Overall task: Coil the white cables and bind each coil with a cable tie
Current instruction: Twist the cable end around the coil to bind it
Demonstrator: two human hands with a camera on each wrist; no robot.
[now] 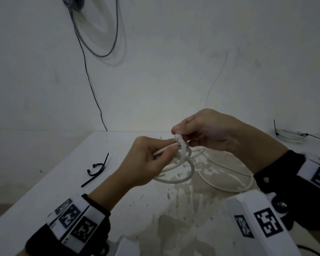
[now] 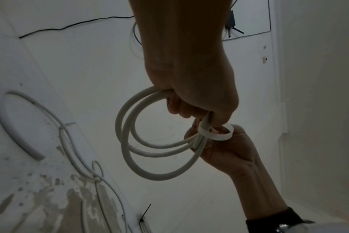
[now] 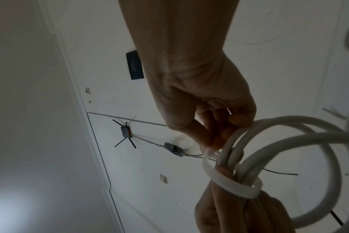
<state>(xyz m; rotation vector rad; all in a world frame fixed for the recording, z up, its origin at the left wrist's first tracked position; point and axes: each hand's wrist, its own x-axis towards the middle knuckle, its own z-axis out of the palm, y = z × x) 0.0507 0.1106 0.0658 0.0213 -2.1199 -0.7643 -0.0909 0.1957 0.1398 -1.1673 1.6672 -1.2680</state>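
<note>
My left hand (image 1: 166, 151) grips the gathered strands of a thick white cable coil (image 1: 175, 175) just above the table. A flat white cable tie (image 1: 182, 145) loops loosely around that bundle. My right hand (image 1: 177, 133) pinches the tie's upper end between thumb and fingers. From the left wrist, the coil (image 2: 130, 141) hangs from the left hand (image 2: 189, 108), with the tie (image 2: 219, 134) against the right hand (image 2: 227, 151). From the right wrist, the tie (image 3: 229, 186) circles the coil (image 3: 289, 138) below the right hand (image 3: 225, 126); the left hand (image 3: 229, 212) holds the bundle.
A thinner loose white cable (image 1: 229, 183) lies on the worn white table (image 1: 63, 182) under my right wrist. Black cable ties (image 1: 97, 169) lie to the left. A bound white coil (image 1: 290, 137) sits at the far right. Grey and black wires hang on the wall (image 1: 100, 43).
</note>
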